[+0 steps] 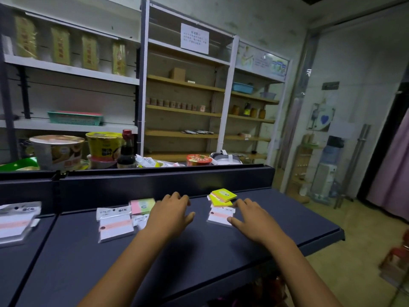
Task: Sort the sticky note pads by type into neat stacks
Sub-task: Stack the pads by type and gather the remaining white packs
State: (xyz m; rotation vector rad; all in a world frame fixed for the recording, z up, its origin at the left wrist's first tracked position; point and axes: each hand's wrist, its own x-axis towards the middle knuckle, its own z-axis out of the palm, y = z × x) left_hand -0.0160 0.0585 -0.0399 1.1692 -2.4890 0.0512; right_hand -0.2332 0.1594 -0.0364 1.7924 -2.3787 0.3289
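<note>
On the dark blue shelf (199, 244) lie several sticky note pads. Two yellow pads (223, 197) sit stacked crookedly at the back right, with a white packaged pad (220, 217) just in front of them. A pink-and-green pad (142, 206) lies at the back centre, beside white packaged pads (115, 224). More white packs (16, 222) lie at the far left. My left hand (170, 212) hovers palm down with relaxed fingers, right of the pink-and-green pad. My right hand (252, 220) is spread flat, its fingertips at the right edge of the white pad.
A raised dark back rail (155, 185) runs behind the shelf. Beyond it stand instant noodle cups (57, 151), a soy sauce bottle (126, 151) and a red noodle cup (198, 160). Wall shelving rises behind. The shelf's right end (340, 233) drops to open floor.
</note>
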